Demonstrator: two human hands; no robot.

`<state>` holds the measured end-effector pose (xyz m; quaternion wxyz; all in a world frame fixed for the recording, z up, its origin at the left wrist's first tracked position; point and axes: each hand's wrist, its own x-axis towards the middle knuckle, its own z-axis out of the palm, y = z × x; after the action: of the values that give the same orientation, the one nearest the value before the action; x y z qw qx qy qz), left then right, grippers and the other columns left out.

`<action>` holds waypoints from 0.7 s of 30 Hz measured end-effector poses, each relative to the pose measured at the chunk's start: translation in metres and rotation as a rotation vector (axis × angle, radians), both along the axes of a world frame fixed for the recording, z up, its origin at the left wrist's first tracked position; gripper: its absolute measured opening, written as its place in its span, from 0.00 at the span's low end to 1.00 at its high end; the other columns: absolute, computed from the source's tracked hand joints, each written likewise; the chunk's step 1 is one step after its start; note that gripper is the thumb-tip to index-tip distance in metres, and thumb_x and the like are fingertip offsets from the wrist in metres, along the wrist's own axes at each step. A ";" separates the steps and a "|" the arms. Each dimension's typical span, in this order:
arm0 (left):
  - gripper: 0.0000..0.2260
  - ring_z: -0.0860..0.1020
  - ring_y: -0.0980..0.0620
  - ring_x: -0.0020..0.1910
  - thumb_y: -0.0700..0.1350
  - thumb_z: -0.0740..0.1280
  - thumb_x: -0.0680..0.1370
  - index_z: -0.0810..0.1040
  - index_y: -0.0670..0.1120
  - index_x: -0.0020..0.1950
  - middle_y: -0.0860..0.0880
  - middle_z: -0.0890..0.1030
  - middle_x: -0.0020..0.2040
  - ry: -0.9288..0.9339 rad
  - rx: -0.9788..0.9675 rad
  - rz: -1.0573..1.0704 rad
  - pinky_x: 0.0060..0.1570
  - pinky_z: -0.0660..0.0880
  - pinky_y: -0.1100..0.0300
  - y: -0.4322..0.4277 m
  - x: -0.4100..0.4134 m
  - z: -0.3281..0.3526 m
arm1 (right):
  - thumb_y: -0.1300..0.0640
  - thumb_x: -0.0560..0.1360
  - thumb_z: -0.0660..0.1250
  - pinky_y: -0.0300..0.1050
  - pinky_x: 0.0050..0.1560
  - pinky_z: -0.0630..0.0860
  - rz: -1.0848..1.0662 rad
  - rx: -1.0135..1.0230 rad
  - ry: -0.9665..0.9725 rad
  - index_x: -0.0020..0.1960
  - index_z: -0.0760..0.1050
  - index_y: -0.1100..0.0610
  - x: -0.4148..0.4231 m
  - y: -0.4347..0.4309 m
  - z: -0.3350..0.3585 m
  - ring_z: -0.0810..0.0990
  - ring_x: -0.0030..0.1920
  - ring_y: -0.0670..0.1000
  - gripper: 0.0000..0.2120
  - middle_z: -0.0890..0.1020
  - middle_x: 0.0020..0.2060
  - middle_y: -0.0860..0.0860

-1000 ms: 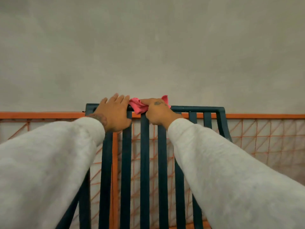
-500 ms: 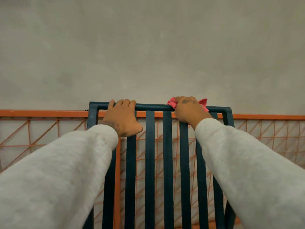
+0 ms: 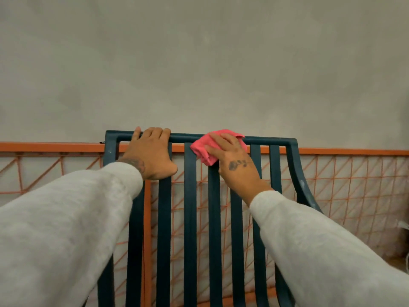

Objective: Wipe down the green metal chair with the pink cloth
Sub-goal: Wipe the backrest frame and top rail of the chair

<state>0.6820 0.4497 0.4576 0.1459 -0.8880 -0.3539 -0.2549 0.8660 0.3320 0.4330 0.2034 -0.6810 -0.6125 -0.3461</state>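
The green metal chair shows its slatted back, seen from in front and above. My left hand grips the top rail near its left end, fingers hooked over the bar. My right hand lies flat on the pink cloth, pressing it against the upper slats just under the top rail, right of centre. Part of the cloth drapes over the rail. The chair's seat and legs are out of view.
Behind the chair runs an orange metal railing with orange netting below it. A plain grey wall fills the upper half. Grey sleeves cover both forearms at the bottom.
My right hand slid the cloth from the right end of the top rail leftward and down onto the slat tops, fingers now flat. My left hand stayed on the rail.
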 end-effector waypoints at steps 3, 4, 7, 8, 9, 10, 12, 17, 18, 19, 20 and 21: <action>0.42 0.59 0.44 0.77 0.55 0.68 0.70 0.54 0.46 0.79 0.44 0.63 0.76 0.017 0.005 0.006 0.78 0.47 0.41 -0.001 0.003 0.000 | 0.63 0.76 0.62 0.53 0.70 0.63 -0.141 -0.004 -0.070 0.67 0.74 0.49 -0.018 0.004 0.002 0.61 0.71 0.60 0.21 0.63 0.74 0.52; 0.42 0.59 0.44 0.77 0.56 0.68 0.70 0.54 0.45 0.79 0.44 0.63 0.76 0.021 0.006 0.012 0.77 0.48 0.41 -0.002 0.004 0.000 | 0.63 0.75 0.63 0.51 0.66 0.67 -0.169 0.016 -0.093 0.64 0.76 0.50 -0.025 0.007 0.003 0.64 0.68 0.60 0.19 0.65 0.71 0.53; 0.42 0.59 0.43 0.77 0.56 0.68 0.70 0.54 0.45 0.79 0.44 0.62 0.77 0.033 0.004 0.021 0.77 0.48 0.40 -0.002 0.004 0.001 | 0.63 0.73 0.64 0.48 0.57 0.73 -0.210 0.025 -0.096 0.59 0.78 0.54 -0.037 0.012 0.004 0.67 0.62 0.60 0.16 0.66 0.65 0.55; 0.42 0.58 0.43 0.77 0.55 0.68 0.70 0.54 0.45 0.79 0.44 0.62 0.77 0.034 0.001 0.020 0.77 0.48 0.40 -0.001 0.003 0.001 | 0.64 0.73 0.64 0.49 0.55 0.74 -0.211 0.013 -0.105 0.60 0.77 0.54 -0.037 0.011 0.005 0.68 0.62 0.60 0.16 0.66 0.65 0.55; 0.42 0.59 0.43 0.77 0.55 0.68 0.70 0.54 0.45 0.79 0.44 0.62 0.77 0.038 0.001 0.011 0.77 0.48 0.41 -0.001 0.003 0.001 | 0.64 0.73 0.64 0.49 0.54 0.75 -0.211 0.000 -0.117 0.62 0.76 0.54 -0.034 0.009 0.004 0.68 0.62 0.60 0.17 0.66 0.66 0.56; 0.42 0.59 0.44 0.77 0.55 0.68 0.70 0.54 0.46 0.79 0.44 0.62 0.76 0.036 0.008 0.004 0.77 0.48 0.41 -0.001 0.003 0.001 | 0.64 0.74 0.65 0.49 0.54 0.76 -0.211 -0.004 -0.129 0.63 0.74 0.55 -0.030 0.005 0.004 0.68 0.63 0.60 0.18 0.66 0.66 0.56; 0.41 0.59 0.44 0.77 0.54 0.68 0.70 0.54 0.46 0.79 0.45 0.63 0.76 0.037 0.014 -0.003 0.78 0.48 0.41 -0.002 0.001 0.000 | 0.64 0.75 0.65 0.48 0.56 0.76 -0.199 0.003 -0.118 0.66 0.73 0.54 -0.023 0.000 0.002 0.68 0.63 0.59 0.20 0.67 0.65 0.55; 0.41 0.58 0.44 0.77 0.54 0.68 0.71 0.53 0.46 0.79 0.44 0.62 0.77 0.051 -0.015 -0.002 0.78 0.47 0.41 -0.004 -0.001 0.004 | 0.65 0.76 0.64 0.47 0.63 0.70 -0.138 0.063 0.091 0.68 0.74 0.52 -0.017 -0.005 0.001 0.67 0.64 0.57 0.21 0.69 0.66 0.54; 0.41 0.58 0.44 0.77 0.54 0.68 0.71 0.53 0.46 0.79 0.44 0.62 0.77 0.050 -0.021 -0.002 0.78 0.47 0.41 -0.004 -0.001 0.004 | 0.65 0.77 0.64 0.47 0.64 0.69 -0.127 0.091 0.121 0.67 0.74 0.52 -0.016 -0.007 0.002 0.67 0.65 0.57 0.20 0.69 0.67 0.54; 0.42 0.58 0.44 0.77 0.54 0.68 0.70 0.53 0.46 0.79 0.45 0.62 0.77 0.049 -0.023 0.000 0.78 0.47 0.41 -0.004 -0.001 0.003 | 0.64 0.78 0.64 0.48 0.64 0.70 -0.115 0.132 0.160 0.67 0.74 0.53 -0.015 -0.009 0.002 0.67 0.65 0.57 0.19 0.69 0.66 0.55; 0.42 0.58 0.43 0.77 0.54 0.67 0.70 0.53 0.46 0.79 0.45 0.62 0.77 0.047 -0.023 0.005 0.78 0.47 0.41 -0.004 0.000 0.003 | 0.64 0.78 0.64 0.49 0.64 0.72 -0.096 0.190 0.227 0.66 0.74 0.53 -0.014 -0.010 0.004 0.68 0.64 0.58 0.18 0.68 0.65 0.56; 0.41 0.58 0.43 0.77 0.54 0.67 0.70 0.53 0.46 0.79 0.44 0.62 0.76 0.046 -0.024 0.010 0.78 0.47 0.41 -0.004 0.000 0.003 | 0.64 0.78 0.63 0.50 0.64 0.73 -0.067 0.262 0.314 0.66 0.74 0.54 -0.015 -0.010 0.008 0.70 0.63 0.58 0.18 0.68 0.64 0.56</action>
<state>0.6820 0.4460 0.4604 0.1446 -0.8935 -0.3579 -0.2293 0.8512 0.3221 0.4411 0.3717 -0.7144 -0.4998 -0.3189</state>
